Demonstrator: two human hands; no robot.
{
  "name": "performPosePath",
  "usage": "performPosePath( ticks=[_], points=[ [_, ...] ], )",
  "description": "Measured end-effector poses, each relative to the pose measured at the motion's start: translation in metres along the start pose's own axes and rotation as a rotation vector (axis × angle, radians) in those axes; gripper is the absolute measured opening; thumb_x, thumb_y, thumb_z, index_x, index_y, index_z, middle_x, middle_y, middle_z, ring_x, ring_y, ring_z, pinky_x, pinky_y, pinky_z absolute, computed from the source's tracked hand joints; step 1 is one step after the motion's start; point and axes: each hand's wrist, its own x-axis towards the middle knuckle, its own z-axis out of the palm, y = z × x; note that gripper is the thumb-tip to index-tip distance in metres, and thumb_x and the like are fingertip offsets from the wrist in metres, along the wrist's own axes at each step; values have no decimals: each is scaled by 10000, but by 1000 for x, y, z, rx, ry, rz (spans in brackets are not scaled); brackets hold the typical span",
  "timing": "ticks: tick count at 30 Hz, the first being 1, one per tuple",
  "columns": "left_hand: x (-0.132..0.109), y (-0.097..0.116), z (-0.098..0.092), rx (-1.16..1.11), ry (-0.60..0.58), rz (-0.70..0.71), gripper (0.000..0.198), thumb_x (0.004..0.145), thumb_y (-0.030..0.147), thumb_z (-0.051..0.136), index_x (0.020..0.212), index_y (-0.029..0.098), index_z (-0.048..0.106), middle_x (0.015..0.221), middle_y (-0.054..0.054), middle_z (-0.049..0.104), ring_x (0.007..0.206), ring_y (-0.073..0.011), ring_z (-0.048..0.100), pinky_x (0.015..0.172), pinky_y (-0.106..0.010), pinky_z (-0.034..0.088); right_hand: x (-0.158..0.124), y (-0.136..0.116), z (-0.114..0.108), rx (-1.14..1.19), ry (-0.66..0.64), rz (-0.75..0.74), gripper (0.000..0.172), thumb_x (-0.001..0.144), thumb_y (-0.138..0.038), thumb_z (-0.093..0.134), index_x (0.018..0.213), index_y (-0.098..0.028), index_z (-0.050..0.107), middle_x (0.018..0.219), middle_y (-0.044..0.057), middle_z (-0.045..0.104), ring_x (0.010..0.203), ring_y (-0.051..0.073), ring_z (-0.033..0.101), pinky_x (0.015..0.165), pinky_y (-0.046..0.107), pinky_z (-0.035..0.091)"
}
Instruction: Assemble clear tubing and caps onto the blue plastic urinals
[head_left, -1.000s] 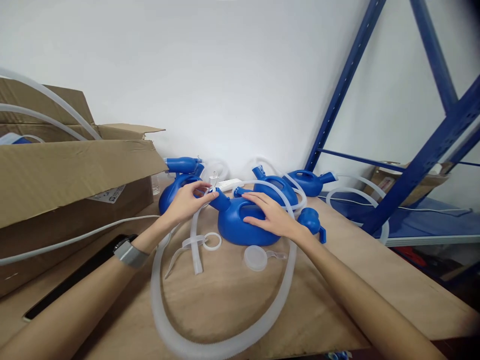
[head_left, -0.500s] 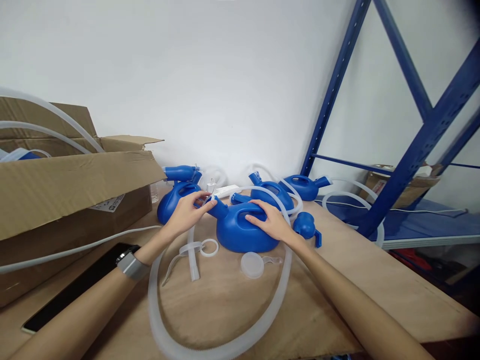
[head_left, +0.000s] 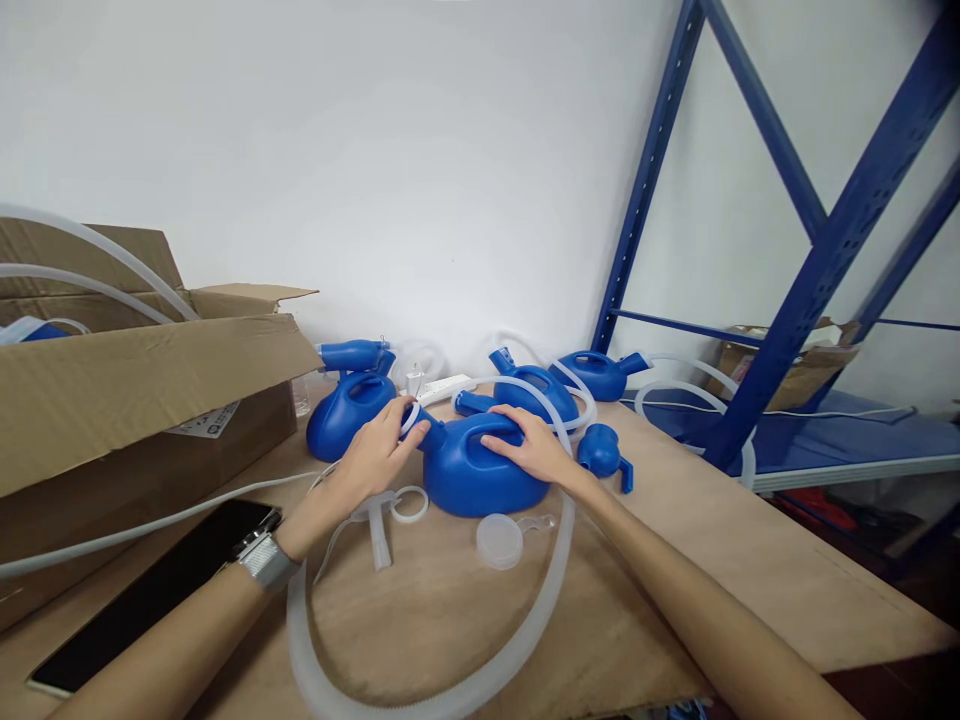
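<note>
In the middle of the table sits a blue plastic urinal bottle [head_left: 480, 485], its spout pointing left. My right hand [head_left: 534, 445] is closed over the bottle's top handle, fingers on the far side. At the spout's mouth, my left hand [head_left: 386, 445] pinches a whitish ring [head_left: 410, 418]; whether it sits on the spout is hard to tell. In front lie a translucent round cap [head_left: 499, 541] with a strap, a loose white ring [head_left: 409, 504] and a clear tube piece [head_left: 380, 535]. A long translucent hose [head_left: 517, 655] loops around them.
More blue bottles [head_left: 349, 415] stand behind, with a small blue fitting [head_left: 600, 450] at right. An open cardboard box [head_left: 150, 390] with hoses fills the left; a black tablet-like slab [head_left: 150, 590] lies before it. A blue metal rack [head_left: 795, 300] stands at right.
The view has shifted slightly. My left hand has turned at the spout, and the whitish ring now shows between its fingers. My right hand keeps its hold on the handle.
</note>
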Motion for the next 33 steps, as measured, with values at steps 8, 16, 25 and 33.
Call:
performPosePath(
  ticks=[8, 16, 25, 33],
  points=[
    [-5, 0, 16, -81, 102, -3, 748, 898, 627, 597, 1499, 202, 466, 1386, -149, 632, 958, -282, 734, 822, -386, 580, 7, 5, 2, 83, 5, -5, 459, 910, -566, 634, 1223, -233, 676, 1246, 94, 719, 1170, 315, 661, 1031, 479, 495],
    [-6, -5, 19, -5, 127, 44, 660, 945, 590, 547, 1473, 196, 508, 1526, -140, 531, 1377, -340, 532, 1071, -443, 491, 10, 7, 0, 111, -29, 12, 468, 907, -565, 637, 1245, -245, 691, 1274, 87, 718, 1195, 329, 655, 1063, 491, 474],
    [2, 3, 6, -87, 69, 32, 668, 870, 590, 611, 1362, 139, 591, 1350, -166, 668, 1207, -331, 646, 1021, -430, 496, 10, 4, -3, 101, -43, -1, 431, 917, -551, 629, 1210, -242, 702, 1224, 80, 733, 1136, 311, 670, 1014, 466, 495],
    [36, 12, -13, -665, -186, -417, 629, 884, 707, 431, 675, 178, 701, 710, -90, 739, 737, -258, 680, 699, -336, 501, 7, 0, -5, 189, -70, -39, 410, 911, -557, 643, 1158, -235, 702, 1135, 58, 744, 1042, 284, 686, 951, 409, 510]
  ],
)
